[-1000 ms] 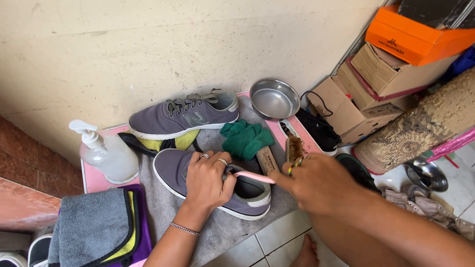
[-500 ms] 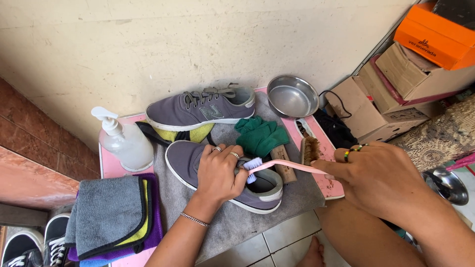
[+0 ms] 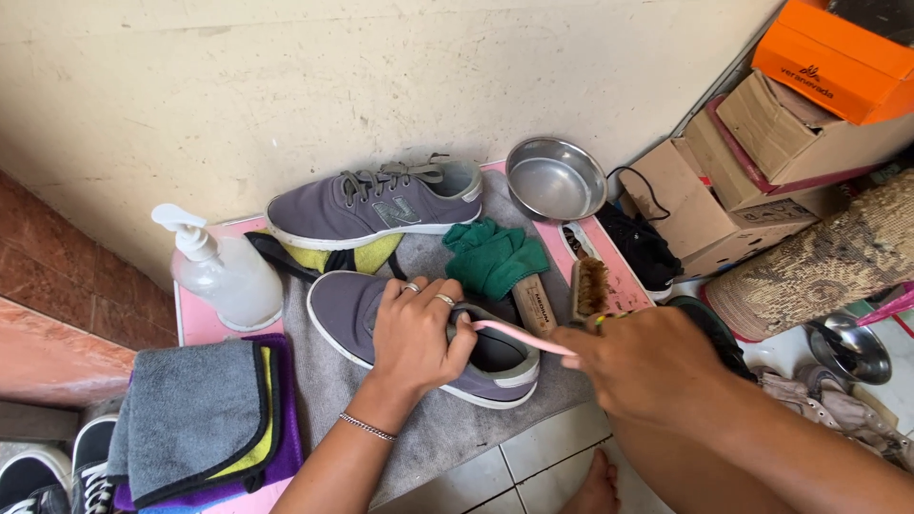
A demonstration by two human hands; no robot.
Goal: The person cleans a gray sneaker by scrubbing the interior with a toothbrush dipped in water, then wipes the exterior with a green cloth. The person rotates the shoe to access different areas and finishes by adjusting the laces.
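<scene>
A grey towel [image 3: 324,381] is spread over a low pink table [image 3: 195,319] set against the pale wall, and the work sits on top of it. The biggest piece in hand is the near grey sneaker [image 3: 419,338], lying flat on its sole in the middle of the towel. Its long axis runs slantwise: the toe points up and to the left, toward the spray bottle [image 3: 224,271], and the heel comes down to the right, toward the person's knee. A second grey sneaker [image 3: 376,205] lies behind it by the wall, tipped on its side, toe to the left and heel to the right.

The left hand [image 3: 414,333] is laid over the near shoe's tongue and collar, fingers curled down over the upper, two rings showing, holding the shoe steady. The right hand [image 3: 647,366] is closed around the end of a thin pink toothbrush [image 3: 519,335]; the handle runs from that fist leftward, and its head reaches in under the left hand's thumb at the shoe's opening.

Just beyond the heel lie a green cloth [image 3: 495,257] and two wooden brushes [image 3: 562,295], with a steel bowl [image 3: 555,178] behind them. Folded cloths [image 3: 195,424] are stacked at the left edge.
</scene>
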